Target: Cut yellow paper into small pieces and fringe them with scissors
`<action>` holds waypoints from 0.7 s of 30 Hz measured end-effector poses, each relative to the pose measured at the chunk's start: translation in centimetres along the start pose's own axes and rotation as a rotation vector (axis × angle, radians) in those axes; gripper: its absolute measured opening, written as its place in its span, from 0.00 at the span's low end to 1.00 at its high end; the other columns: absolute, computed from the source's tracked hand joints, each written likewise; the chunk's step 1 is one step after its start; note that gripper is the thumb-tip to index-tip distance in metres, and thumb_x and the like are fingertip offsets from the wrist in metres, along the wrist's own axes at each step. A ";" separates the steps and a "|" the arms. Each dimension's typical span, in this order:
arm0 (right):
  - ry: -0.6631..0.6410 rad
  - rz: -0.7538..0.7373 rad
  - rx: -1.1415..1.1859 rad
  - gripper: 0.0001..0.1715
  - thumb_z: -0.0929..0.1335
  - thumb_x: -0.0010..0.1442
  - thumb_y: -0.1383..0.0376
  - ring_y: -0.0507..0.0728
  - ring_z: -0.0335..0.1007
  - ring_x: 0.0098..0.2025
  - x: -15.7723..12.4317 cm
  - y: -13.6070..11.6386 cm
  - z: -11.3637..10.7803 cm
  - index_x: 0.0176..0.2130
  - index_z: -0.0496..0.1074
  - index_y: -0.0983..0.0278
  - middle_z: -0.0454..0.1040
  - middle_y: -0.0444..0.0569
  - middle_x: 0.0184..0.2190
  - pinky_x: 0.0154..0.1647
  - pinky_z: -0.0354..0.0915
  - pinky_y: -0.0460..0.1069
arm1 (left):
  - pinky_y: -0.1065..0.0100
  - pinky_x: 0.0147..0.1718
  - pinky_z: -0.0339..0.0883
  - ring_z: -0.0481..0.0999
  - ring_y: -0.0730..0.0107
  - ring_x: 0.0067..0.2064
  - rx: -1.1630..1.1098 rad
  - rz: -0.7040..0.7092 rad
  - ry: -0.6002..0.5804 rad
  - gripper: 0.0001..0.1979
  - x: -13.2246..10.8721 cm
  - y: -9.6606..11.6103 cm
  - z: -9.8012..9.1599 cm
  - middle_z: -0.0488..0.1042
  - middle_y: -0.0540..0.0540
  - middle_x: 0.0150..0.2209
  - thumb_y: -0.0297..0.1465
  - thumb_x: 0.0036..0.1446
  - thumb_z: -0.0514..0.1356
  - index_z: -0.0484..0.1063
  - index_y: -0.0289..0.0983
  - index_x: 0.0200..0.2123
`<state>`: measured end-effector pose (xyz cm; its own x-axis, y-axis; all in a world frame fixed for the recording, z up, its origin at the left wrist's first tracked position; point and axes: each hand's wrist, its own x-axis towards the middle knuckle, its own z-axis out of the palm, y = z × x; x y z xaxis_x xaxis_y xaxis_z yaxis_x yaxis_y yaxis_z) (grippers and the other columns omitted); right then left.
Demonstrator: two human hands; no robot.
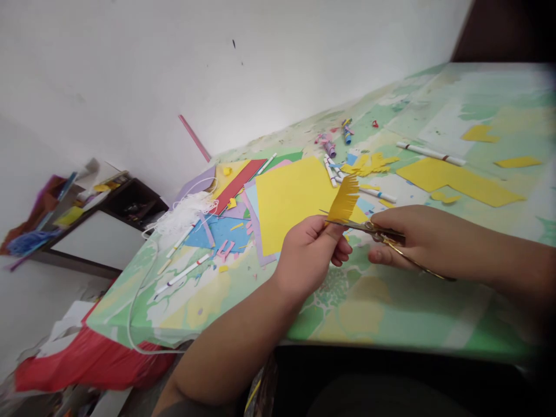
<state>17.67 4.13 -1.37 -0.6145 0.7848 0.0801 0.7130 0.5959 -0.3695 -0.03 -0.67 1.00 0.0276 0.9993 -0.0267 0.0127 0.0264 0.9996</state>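
Observation:
My left hand (pixel 310 252) pinches the lower end of a strip of yellow paper (pixel 344 200), whose right edge is cut into a fringe. In my right hand (pixel 417 234) is a pair of gold-handled scissors (pixel 377 230), with my fingers around the handles. The scissors' blades point left and lie across the strip's lower part, close to my left fingertips. Behind my left hand a large yellow sheet (pixel 289 200) rests on top of lilac and light blue sheets. Cut yellow fringe pieces (pixel 371 165) lie on the table beyond the strip.
White string (pixel 186 211) is heaped at the table's left side, near blue paper (pixel 223 233) and a red strip (pixel 241 186). Several markers (pixel 185 275) are scattered about. A yellow offcut (pixel 460 180) lies right. Below the left table edge hangs a red bag (pixel 91 362); a cabinet (pixel 91 237) stands beyond.

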 end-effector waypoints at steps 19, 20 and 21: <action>-0.105 0.003 0.055 0.23 0.60 0.53 0.45 0.53 0.61 0.24 -0.1 -0.3 -0.5 0.28 0.64 0.62 0.68 0.46 0.23 0.22 0.51 0.46 | 0.75 0.20 0.63 0.68 0.79 0.19 0.008 0.050 -0.093 0.11 0.4 -0.5 -0.4 0.69 0.52 0.19 0.35 0.52 0.57 0.66 0.35 0.22; -0.109 0.006 0.054 0.23 0.60 0.53 0.45 0.53 0.61 0.24 -0.1 -0.4 -0.5 0.27 0.64 0.62 0.68 0.46 0.23 0.22 0.51 0.46 | 0.75 0.20 0.63 0.68 0.79 0.20 0.008 0.053 -0.095 0.12 0.4 -0.5 -0.4 0.69 0.52 0.19 0.36 0.52 0.57 0.66 0.35 0.22; -0.111 0.008 0.050 0.23 0.60 0.53 0.45 0.52 0.61 0.23 -0.1 -0.4 -0.5 0.27 0.63 0.62 0.68 0.46 0.22 0.22 0.51 0.46 | 0.75 0.20 0.63 0.68 0.79 0.20 0.010 0.056 -0.097 0.12 0.3 -0.5 -0.4 0.69 0.52 0.19 0.36 0.52 0.57 0.66 0.35 0.22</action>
<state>17.64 3.91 -0.73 -0.6443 0.7644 -0.0253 0.7021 0.5780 -0.4159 -0.46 -0.35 0.45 0.1252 0.9918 0.0276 0.0184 -0.0301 0.9994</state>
